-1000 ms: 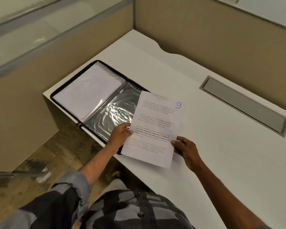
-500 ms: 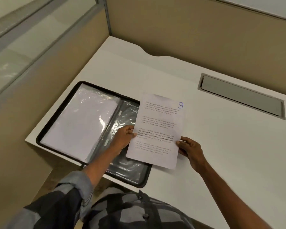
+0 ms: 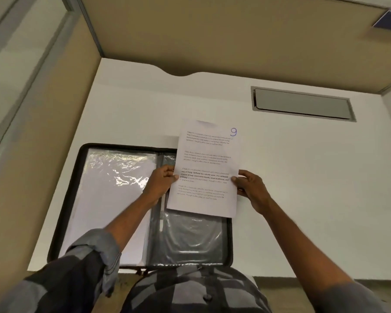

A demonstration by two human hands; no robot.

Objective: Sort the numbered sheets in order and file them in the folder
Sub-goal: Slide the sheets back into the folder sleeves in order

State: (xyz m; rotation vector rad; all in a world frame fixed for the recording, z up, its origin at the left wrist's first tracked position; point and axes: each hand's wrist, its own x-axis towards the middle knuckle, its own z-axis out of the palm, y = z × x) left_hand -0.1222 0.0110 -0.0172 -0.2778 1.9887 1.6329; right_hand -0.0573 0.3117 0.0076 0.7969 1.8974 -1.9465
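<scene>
Now squared up over the folder (image 3: 122, 199), sheet 9 (image 3: 205, 168) pinched mid-edge by left hand (image 3: 161, 185) and right hand (image 3: 251, 188), thin, floppy, best held at both sides.

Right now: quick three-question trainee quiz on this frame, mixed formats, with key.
1. True or false: the sheet is held by both the left hand and the right hand.
2. Which number is handwritten on the sheet's top right corner? A) 6 B) 9 C) 4
3. Fill in: the folder lies ____ on the desk.

Key: 1 true; 2 B; 3 open.
</scene>
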